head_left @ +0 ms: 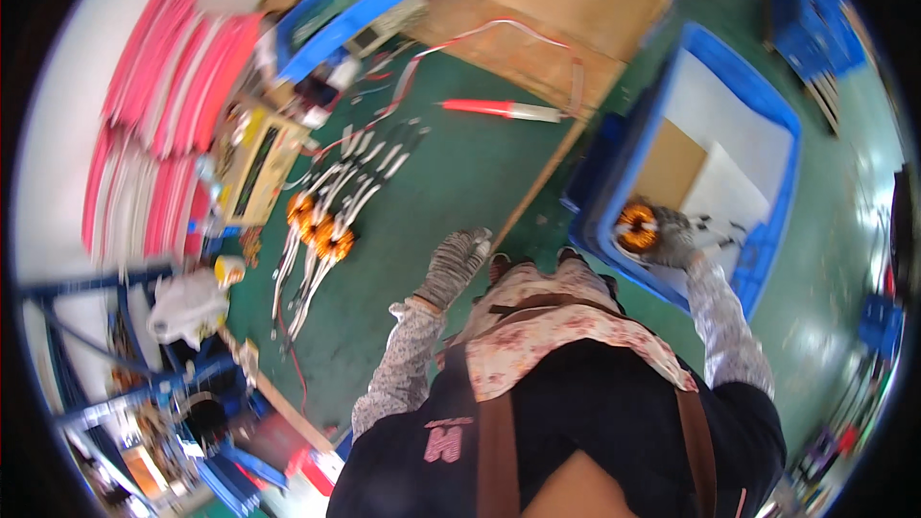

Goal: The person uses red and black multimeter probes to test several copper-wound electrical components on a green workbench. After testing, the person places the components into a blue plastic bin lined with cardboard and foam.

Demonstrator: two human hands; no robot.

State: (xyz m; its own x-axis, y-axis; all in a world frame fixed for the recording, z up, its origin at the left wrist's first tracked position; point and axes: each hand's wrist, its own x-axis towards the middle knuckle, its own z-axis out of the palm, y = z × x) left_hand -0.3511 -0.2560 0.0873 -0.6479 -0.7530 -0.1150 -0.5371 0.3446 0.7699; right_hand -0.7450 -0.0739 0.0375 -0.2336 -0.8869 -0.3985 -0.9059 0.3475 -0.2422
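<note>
My right hand [674, 242], in a grey glove, is inside the blue bin [792, 149] on the right. Its fingers are closed around the side of a copper-wound ring coil [636, 227], whose leads stick out past the hand. My left hand [453, 267], in a grey striped glove, rests near the green table's edge [537, 187] with its fingers stretched out and nothing in them. Further left on the table lie several ring coils [334, 240] of the same orange copper, with long white-sleeved leads.
A red and white stick-like tool [499, 109] lies toward the table's far side, near a large cardboard piece [566, 10]. A yellowish instrument box [262, 168], a blue tray [357, 24] and stacked pink and white sheets [158, 86] line the left. Cardboard [669, 168] lies inside the bin.
</note>
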